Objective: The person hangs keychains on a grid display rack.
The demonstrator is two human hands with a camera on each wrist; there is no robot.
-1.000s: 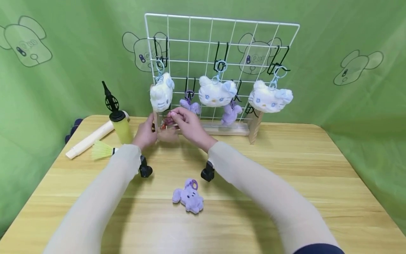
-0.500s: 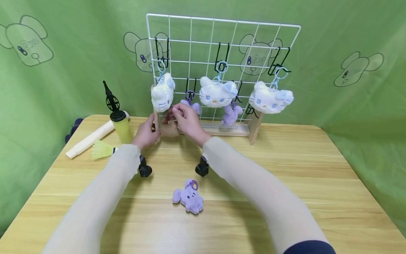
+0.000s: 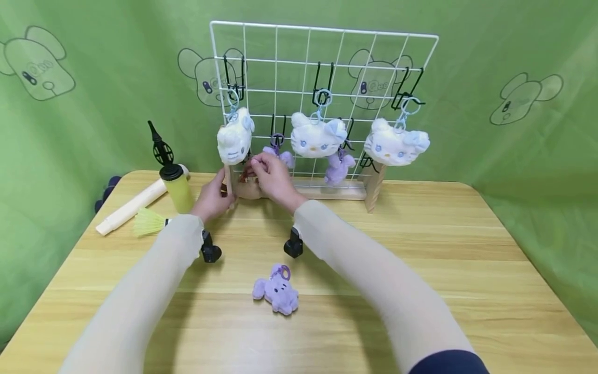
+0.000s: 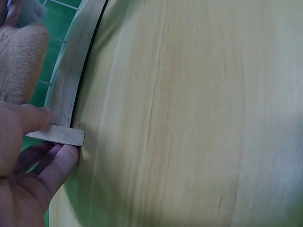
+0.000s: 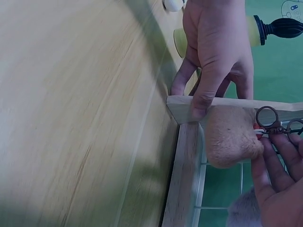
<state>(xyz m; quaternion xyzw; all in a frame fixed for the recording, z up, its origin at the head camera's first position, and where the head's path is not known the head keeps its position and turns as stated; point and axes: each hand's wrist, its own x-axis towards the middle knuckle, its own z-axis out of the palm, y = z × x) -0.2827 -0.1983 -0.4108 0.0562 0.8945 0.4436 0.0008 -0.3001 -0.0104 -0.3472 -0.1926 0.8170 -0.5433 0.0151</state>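
Note:
At the left end of a white wire grid rack (image 3: 308,27), my left hand (image 3: 212,201) pinches the rack's wooden side leg (image 4: 66,135) between thumb and fingers. Beside that leg my right hand (image 3: 276,179) holds the metal clasp and rings (image 5: 268,124) of a light brown plush keychain (image 5: 231,137). The plush hangs low in front of the grid; whether its ring is over a hook cannot be told. Just above it, a white cat-face plush keychain (image 3: 235,139) hangs from a black hook (image 3: 233,78).
Two more white cat plushes (image 3: 318,137) and two purple plushes (image 3: 339,167) hang on the rack. A purple plush keychain (image 3: 280,292) lies on the table in front. At left are a yellow pump (image 3: 177,189), a pale tube (image 3: 140,202) and a yellow shuttlecock (image 3: 149,223).
My right hand has shifted slightly left and its wrist has come in closer, still holding the brown plush keychain, which swung and then settled. The left hand stays on the wooden leg.

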